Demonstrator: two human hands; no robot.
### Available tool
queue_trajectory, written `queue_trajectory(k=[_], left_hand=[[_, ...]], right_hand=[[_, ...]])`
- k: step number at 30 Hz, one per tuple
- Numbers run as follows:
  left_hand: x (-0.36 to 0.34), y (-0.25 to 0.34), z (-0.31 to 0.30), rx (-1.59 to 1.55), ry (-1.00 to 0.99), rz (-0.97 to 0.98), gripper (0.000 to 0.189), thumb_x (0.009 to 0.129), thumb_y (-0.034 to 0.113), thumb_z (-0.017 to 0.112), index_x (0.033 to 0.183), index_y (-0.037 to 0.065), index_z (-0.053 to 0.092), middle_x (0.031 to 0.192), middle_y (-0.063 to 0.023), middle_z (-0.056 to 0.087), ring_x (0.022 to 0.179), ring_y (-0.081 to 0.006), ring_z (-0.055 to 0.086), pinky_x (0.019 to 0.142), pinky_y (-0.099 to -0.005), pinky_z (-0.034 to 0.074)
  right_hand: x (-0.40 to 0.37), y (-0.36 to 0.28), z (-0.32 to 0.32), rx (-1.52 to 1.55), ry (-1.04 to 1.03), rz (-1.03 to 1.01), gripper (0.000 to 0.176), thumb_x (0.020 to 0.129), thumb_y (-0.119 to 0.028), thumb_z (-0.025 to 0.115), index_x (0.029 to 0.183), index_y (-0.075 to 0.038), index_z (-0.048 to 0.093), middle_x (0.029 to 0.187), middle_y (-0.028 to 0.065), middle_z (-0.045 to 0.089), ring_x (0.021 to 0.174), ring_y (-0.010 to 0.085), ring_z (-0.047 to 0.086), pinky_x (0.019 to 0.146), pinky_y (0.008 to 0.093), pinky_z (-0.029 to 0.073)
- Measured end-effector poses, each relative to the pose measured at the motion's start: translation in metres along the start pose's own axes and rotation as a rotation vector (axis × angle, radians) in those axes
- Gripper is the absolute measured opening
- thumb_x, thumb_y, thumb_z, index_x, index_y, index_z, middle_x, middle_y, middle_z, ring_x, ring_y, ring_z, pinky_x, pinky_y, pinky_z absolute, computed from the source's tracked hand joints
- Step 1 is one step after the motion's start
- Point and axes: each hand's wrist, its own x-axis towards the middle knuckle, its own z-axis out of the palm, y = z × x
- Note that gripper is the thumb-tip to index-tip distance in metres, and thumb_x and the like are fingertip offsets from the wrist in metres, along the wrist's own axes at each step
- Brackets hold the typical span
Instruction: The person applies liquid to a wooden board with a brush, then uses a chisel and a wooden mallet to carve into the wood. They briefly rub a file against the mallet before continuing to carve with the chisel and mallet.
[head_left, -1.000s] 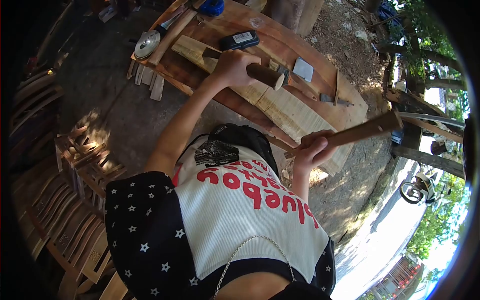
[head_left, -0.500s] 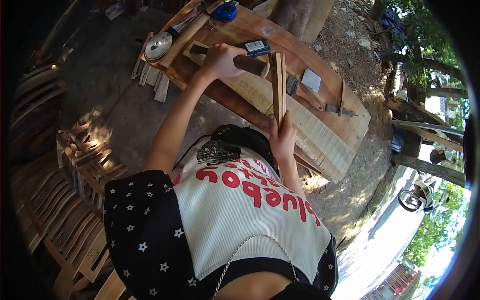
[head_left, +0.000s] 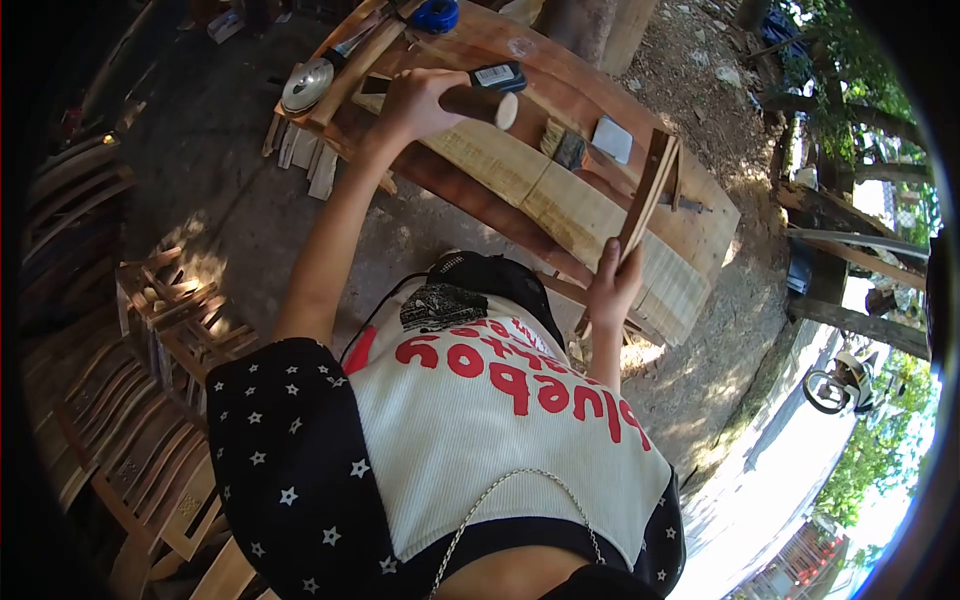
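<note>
My left hand [head_left: 418, 103] is closed around a tool with a thick, round wooden handle [head_left: 484, 105]. Its pale butt end points right, and a dark part shows on the other side of the fist. Beneath it a long pale board [head_left: 490, 165] lies across the wooden bench [head_left: 560, 75]. Toward the board's right end, my right hand [head_left: 613, 287] grips a narrow wooden strip [head_left: 648, 195] by its lower end. The strip, with a dark groove along its length, slants up and to the right above the board.
On the bench are an angle grinder [head_left: 307, 85], a blue tape roll [head_left: 435, 15], a dark labelled box [head_left: 498, 76], a brush [head_left: 564, 145] and a whitish flat piece [head_left: 612, 140]. Curved wooden parts [head_left: 130, 440] are stacked at left. A tree trunk [head_left: 590, 30] stands behind the bench.
My right hand has swung the wooden strip to the right, away from the handle in my left hand. My left hand has shifted slightly up and left, still holding its tool.
</note>
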Motion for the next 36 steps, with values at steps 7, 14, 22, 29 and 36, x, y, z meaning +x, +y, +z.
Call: queue_trajectory(k=[7, 14, 22, 29, 36], left_hand=[[-0.032, 0.174, 0.094, -0.468, -0.363, 0.25, 0.03, 0.055, 0.018, 0.074, 0.084, 0.017, 0.066, 0.076, -0.0053, 0.067, 0.067, -0.0241, 0.066, 0.061, -0.0352, 0.052], [-0.049, 0.235, 0.138, -0.403, -0.494, 0.298, 0.016, 0.063, 0.025, 0.069, 0.075, 0.016, 0.063, 0.068, -0.0046, 0.063, 0.063, -0.0254, 0.064, 0.056, -0.0369, 0.049], [-0.026, 0.206, 0.127, -0.289, -0.321, 0.101, 0.013, 0.06, 0.022, 0.07, 0.067, 0.015, 0.062, 0.063, -0.0036, 0.061, 0.06, -0.0265, 0.062, 0.054, -0.0375, 0.048], [-0.028, 0.172, 0.113, -0.237, -0.275, 0.051, 0.015, 0.058, 0.02, 0.07, 0.069, 0.015, 0.062, 0.062, -0.0048, 0.061, 0.06, -0.027, 0.062, 0.054, -0.0382, 0.048], [-0.022, 0.138, 0.089, -0.204, -0.2, 0.014, 0.016, 0.058, 0.019, 0.071, 0.07, 0.014, 0.063, 0.062, -0.0075, 0.06, 0.061, -0.0283, 0.062, 0.055, -0.0389, 0.048]], right_hand=[[-0.03, 0.021, -0.063, -0.045, 0.199, -0.022, 0.024, 0.094, -0.023, 0.051, 0.092, 0.0, 0.05, 0.061, 0.0061, 0.046, 0.055, 0.0119, 0.039, 0.05, 0.0291, 0.035], [-0.052, 0.037, -0.143, 0.048, 0.579, -0.052, 0.02, 0.098, -0.024, 0.039, 0.091, -0.005, 0.044, 0.056, -0.0051, 0.038, 0.039, 0.0021, 0.034, 0.03, 0.0178, 0.026], [-0.093, 0.077, -0.102, -0.11, -0.051, 0.052, 0.03, 0.093, -0.031, 0.049, 0.098, -0.002, 0.048, 0.064, 0.0053, 0.05, 0.055, 0.015, 0.05, 0.051, 0.0295, 0.041], [-0.063, 0.033, -0.082, 0.357, 0.305, -0.089, 0.033, 0.091, -0.03, 0.051, 0.095, 0.002, 0.046, 0.055, -0.0002, 0.043, 0.044, 0.0077, 0.038, 0.04, 0.0223, 0.031], [-0.056, 0.037, -0.071, 0.467, 0.19, -0.051, 0.03, 0.091, -0.03, 0.055, 0.092, -0.001, 0.048, 0.056, 0.0018, 0.049, 0.045, 0.0093, 0.047, 0.041, 0.0229, 0.034]])
